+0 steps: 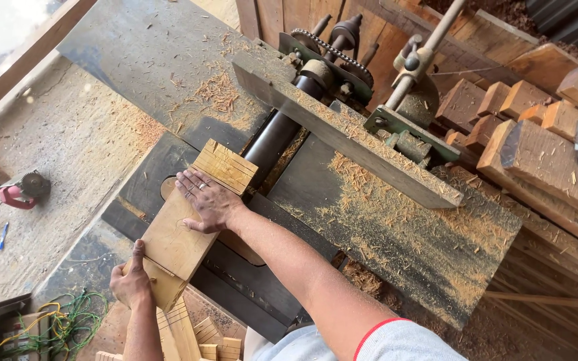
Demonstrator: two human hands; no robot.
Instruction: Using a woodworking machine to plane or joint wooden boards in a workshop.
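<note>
A wooden block [192, 220] lay on my machine table [396, 241] at centre frame, my right hand [207, 200] on top, my left hand [130, 281] at its lower end; a roller [277, 134] sat upper right of it, stacked timber [543, 134] at far right

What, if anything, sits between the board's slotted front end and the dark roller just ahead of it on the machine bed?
Nothing visible does. The right hand lies flat on top of the board and the left hand grips its near end; the slotted end already reaches the dark roller. Only loose shavings lie on the bed, off to the side.
</note>
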